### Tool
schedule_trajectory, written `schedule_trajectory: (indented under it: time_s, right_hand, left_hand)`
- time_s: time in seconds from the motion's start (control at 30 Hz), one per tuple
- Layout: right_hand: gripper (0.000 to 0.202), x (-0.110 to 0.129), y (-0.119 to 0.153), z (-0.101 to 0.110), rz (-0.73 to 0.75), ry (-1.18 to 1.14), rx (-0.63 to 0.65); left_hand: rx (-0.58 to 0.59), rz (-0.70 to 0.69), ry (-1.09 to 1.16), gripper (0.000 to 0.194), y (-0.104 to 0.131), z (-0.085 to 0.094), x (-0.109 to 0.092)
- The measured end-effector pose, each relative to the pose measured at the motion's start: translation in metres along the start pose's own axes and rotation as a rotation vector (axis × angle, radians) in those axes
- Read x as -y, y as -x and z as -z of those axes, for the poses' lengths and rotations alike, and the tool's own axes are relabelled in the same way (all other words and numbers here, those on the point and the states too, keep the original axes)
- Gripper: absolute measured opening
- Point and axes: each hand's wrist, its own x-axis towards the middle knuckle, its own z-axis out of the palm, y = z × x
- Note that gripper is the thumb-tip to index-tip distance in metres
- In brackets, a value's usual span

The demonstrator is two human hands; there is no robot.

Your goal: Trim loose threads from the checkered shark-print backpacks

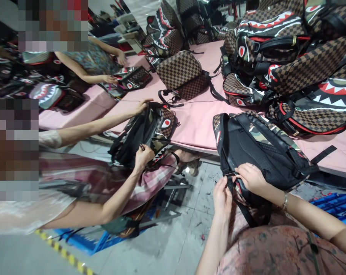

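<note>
A black backpack (244, 152) with checkered and camouflage sides leans from the pink table's edge toward my lap, its padded back facing up. My left hand (222, 196) pinches the black webbing strap (229, 182) at the bag's near left corner. Just to its right, my right hand (251, 177) has its fingers closed on a small thin dark tool (232, 173), whose tip points at the strap. Its exact kind is too small to make out. One loose strap (324, 154) sticks out on the bag's right side.
Finished-looking checkered backpacks with shark-teeth prints (276, 38) are heaped at the table's (201, 131) right. Another backpack (181, 72) lies mid-table. To my left, a co-worker's hand (144, 154) works on an open black bag (138, 133); a second co-worker handles a bag (135, 78) behind.
</note>
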Motion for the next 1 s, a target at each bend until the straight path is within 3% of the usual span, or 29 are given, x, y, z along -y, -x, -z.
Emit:
schedule_trajectory:
  time_s: [0.17,0.37,0.67,1.0]
  right_hand:
    - [0.021,0.0032,-0.0003,-0.0008,-0.013,-0.006,-0.003]
    - [0.022,0.0038,0.0012,-0.0025,-0.051,0.021,-0.013]
    - [0.021,0.0023,0.0019,-0.0016,-0.039,0.016,-0.016]
    - [0.019,-0.0031,0.0008,-0.0061,-0.076,-0.072,-0.049]
  left_hand:
    - [0.034,0.003,-0.043,0.008,0.0032,-0.0011,-0.0004]
    - [0.01,-0.004,-0.109,0.027,0.0041,-0.0005,-0.0006]
    - [-0.036,-0.052,-0.065,0.019,0.0034,-0.0083,0.0004]
    - [-0.006,-0.019,-0.095,0.02,-0.0018,-0.0021,0.0014]
